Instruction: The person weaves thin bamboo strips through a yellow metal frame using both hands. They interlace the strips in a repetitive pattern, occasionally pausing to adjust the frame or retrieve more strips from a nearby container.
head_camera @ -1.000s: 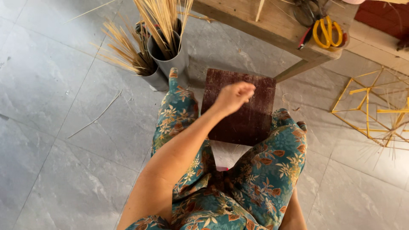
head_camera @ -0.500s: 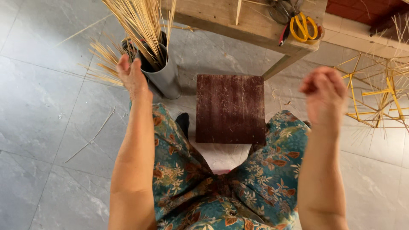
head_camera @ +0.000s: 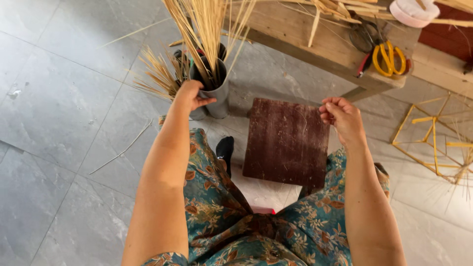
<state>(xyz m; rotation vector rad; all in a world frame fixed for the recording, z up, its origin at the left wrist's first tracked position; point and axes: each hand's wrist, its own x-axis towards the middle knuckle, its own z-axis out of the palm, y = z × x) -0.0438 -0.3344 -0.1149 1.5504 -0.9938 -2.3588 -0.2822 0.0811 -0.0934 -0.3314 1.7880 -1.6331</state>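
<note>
**Now the left hand is at the straw pot, the right hand closed over the board**

Nearest the camera, the floral trousers (head_camera: 276, 231) fill the lower edge, both bare forearms running up from them. Between the knees lies the dark brown board (head_camera: 287, 143), flat on the grey tile floor (head_camera: 54, 108); half a second ago it sat more centred in view, and it now shows further right and tilted slightly.

Above the board's upper right corner the right hand (head_camera: 342, 118) hovers, its fingers (head_camera: 331, 107) curled together in a loose pinch; whether anything thin is held there cannot be told. Earlier that hand was raised higher and blurred; it has come down nearer the board.

Further out, the left hand (head_camera: 189, 96) reaches to the grey metal pot (head_camera: 217, 91) of pale straw stalks (head_camera: 207, 29), fingers bent against the pot's side, thumb spread toward it. Half a second ago it was at the same pot, a little to its left. A second, shorter bunch of stalks (head_camera: 157, 74) stands just beside.

Farthest, the wooden bench (head_camera: 300, 37) carries yellow-handled scissors (head_camera: 389, 58). A yellow straw frame (head_camera: 433, 143) rests on the floor to the right.
</note>
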